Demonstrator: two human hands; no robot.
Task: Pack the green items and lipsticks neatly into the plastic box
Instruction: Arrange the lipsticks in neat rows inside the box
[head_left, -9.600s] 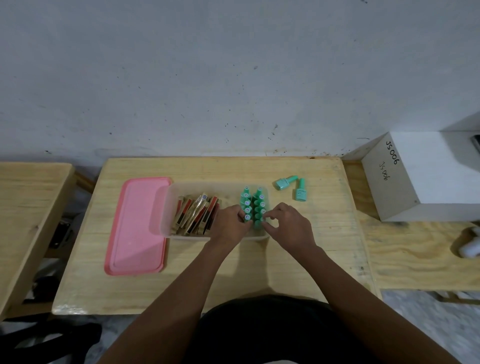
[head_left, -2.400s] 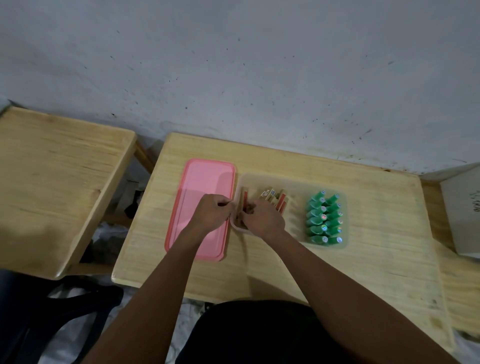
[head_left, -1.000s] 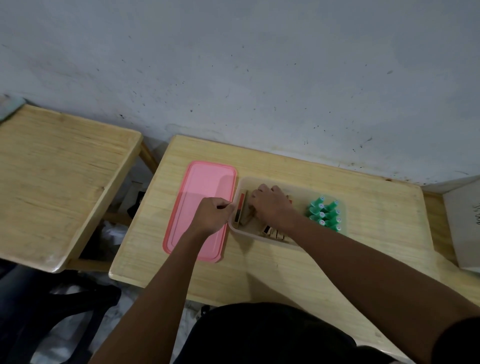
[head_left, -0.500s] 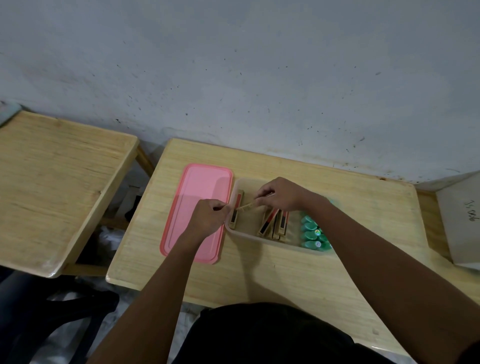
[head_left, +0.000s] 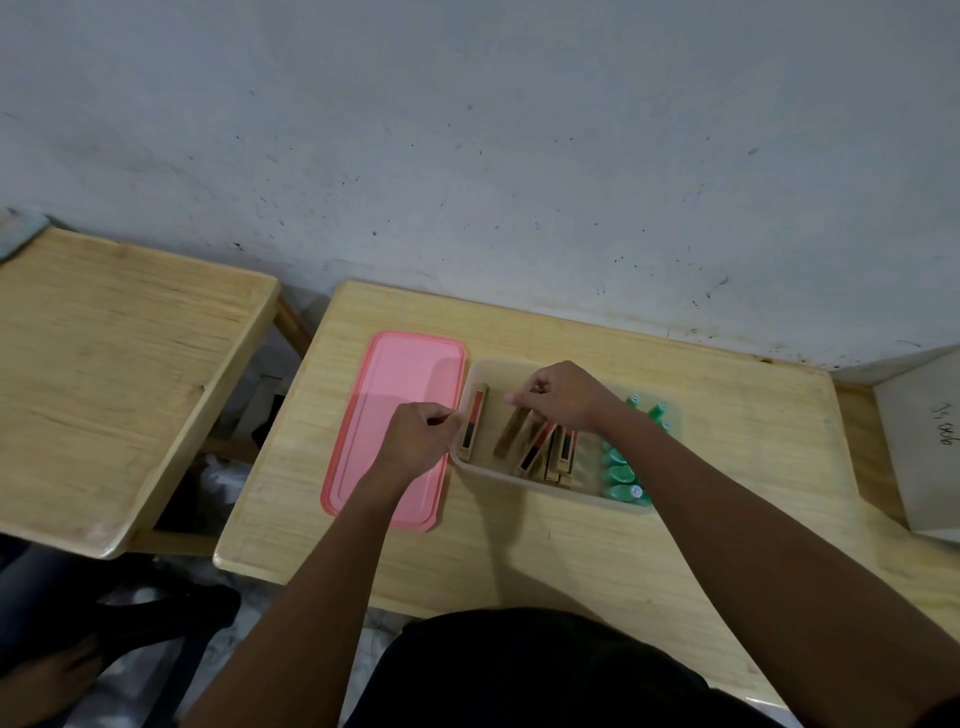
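Wooden surface (head_left: 571, 545), plastic box (head_left: 498, 475): left fingers (head_left: 444, 418) pinch its rim, right fingers (head_left: 522, 399) clamp a lipstick (head_left: 511, 434); leaning lipsticks (head_left: 537, 449) just beside those fingers could topple if nudged.

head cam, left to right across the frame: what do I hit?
Side table → pink lid → plastic box, holding lone lipstick → leaning lipsticks → green bottles → white box.
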